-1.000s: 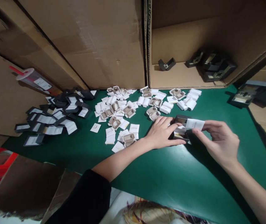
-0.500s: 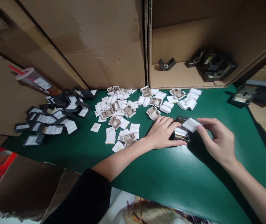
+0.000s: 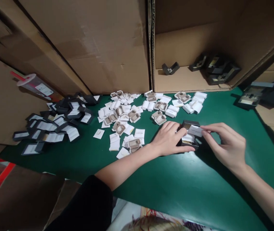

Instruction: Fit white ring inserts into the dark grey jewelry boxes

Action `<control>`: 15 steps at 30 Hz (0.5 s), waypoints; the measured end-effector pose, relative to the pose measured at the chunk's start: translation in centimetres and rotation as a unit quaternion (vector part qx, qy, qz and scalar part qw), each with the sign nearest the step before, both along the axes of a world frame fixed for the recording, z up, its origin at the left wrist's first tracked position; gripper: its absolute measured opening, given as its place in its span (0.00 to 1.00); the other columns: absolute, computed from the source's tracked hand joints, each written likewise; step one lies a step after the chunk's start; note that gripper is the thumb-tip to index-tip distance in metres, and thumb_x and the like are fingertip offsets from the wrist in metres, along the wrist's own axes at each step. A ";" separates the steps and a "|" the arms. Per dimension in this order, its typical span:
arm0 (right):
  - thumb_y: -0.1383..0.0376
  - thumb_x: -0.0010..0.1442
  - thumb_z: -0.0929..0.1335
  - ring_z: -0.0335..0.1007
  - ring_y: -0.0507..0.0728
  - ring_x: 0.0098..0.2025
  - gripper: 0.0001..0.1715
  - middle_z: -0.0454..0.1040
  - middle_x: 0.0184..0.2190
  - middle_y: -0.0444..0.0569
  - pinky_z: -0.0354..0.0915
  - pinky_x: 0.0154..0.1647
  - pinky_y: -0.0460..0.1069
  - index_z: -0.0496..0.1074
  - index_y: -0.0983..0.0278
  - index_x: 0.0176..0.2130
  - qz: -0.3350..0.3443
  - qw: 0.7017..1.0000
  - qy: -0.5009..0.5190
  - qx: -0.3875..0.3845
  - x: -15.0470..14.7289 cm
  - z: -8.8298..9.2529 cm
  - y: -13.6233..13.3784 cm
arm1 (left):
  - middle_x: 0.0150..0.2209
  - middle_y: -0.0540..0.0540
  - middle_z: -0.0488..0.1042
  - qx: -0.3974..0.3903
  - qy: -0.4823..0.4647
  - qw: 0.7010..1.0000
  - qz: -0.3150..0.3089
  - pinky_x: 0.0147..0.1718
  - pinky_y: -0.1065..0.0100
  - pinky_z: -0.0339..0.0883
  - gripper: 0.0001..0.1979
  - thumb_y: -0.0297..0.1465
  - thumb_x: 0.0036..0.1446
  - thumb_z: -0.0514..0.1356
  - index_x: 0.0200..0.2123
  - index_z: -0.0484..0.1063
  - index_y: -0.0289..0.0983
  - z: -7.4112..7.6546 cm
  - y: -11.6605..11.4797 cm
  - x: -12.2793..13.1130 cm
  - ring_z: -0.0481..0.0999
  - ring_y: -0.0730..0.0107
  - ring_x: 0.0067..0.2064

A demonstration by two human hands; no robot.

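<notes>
My left hand (image 3: 169,139) grips the left side of an open black box (image 3: 190,123) on the green table (image 3: 187,186). White padding shows inside the box. Between the thumb and fingertips of my right hand (image 3: 226,142) is a small white card (image 3: 195,130), held over the box opening and tilted. Faint print shows on the card. To the left of my left hand lie white inserts and cards (image 3: 133,116), several of them with their brown undersides up.
A pile of open black boxes (image 3: 55,125) lies at the left, below a plastic cup with a red straw (image 3: 37,86). At the back right, a cardboard carton (image 3: 187,41) holds several black boxes (image 3: 220,69). More black boxes (image 3: 250,95) are at the far right.
The white card in my right hand has turned and tipped lower toward the open box. My left hand still grips the box. The view has shifted slightly.
</notes>
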State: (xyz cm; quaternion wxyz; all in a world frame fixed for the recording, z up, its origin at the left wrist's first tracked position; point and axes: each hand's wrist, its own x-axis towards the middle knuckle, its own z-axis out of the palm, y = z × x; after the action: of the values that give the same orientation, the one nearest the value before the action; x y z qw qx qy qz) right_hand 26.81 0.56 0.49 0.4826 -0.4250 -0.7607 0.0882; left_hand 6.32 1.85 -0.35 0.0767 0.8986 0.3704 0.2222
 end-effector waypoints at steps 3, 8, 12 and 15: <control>0.72 0.56 0.69 0.71 0.54 0.33 0.08 0.75 0.33 0.48 0.66 0.33 0.48 0.74 0.62 0.38 0.004 1.000 -0.003 -0.015 -0.1 -0.2 0.0 | 0.39 0.41 0.67 0.023 0.006 1.000 -0.011 0.48 0.59 0.62 0.31 0.58 0.57 0.47 0.40 0.72 0.36 -0.2 -0.1 -0.1 0.66 0.58 0.46; 0.68 0.57 0.69 0.70 0.52 0.31 0.06 0.75 0.32 0.46 0.66 0.33 0.49 0.73 0.61 0.38 -0.010 1.000 -0.002 -0.021 -0.2 -0.6 -0.1 | 0.40 0.39 0.68 0.032 0.011 0.999 -0.022 0.48 0.58 0.61 0.30 0.56 0.59 0.46 0.39 0.74 0.38 -0.3 -0.6 -0.3 0.66 0.57 0.47; 0.67 0.57 0.70 0.68 0.52 0.30 0.05 0.74 0.32 0.45 0.64 0.32 0.49 0.73 0.61 0.37 -0.004 0.998 0.032 -0.051 -0.5 -0.8 -0.4 | 0.42 0.39 0.68 0.026 0.019 0.999 -0.017 0.50 0.58 0.60 0.29 0.54 0.61 0.46 0.41 0.74 0.38 -0.1 -1.3 -0.5 0.66 0.56 0.49; 0.65 0.57 0.70 0.67 0.53 0.31 0.04 0.72 0.32 0.45 0.63 0.31 0.50 0.74 0.60 0.36 0.005 0.992 0.071 -0.101 -0.8 -0.9 -0.4 | 0.42 0.39 0.67 0.021 0.027 0.999 -0.013 0.50 0.56 0.60 0.28 0.54 0.61 0.46 0.41 0.74 0.39 0.1 -1.7 -0.5 0.65 0.55 0.50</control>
State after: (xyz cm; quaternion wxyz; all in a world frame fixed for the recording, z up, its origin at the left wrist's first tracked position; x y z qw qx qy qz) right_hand 26.01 0.17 -0.44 0.4899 -0.4604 -0.7136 0.1972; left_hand 5.79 0.19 -0.28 0.0511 0.9104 0.3558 0.2049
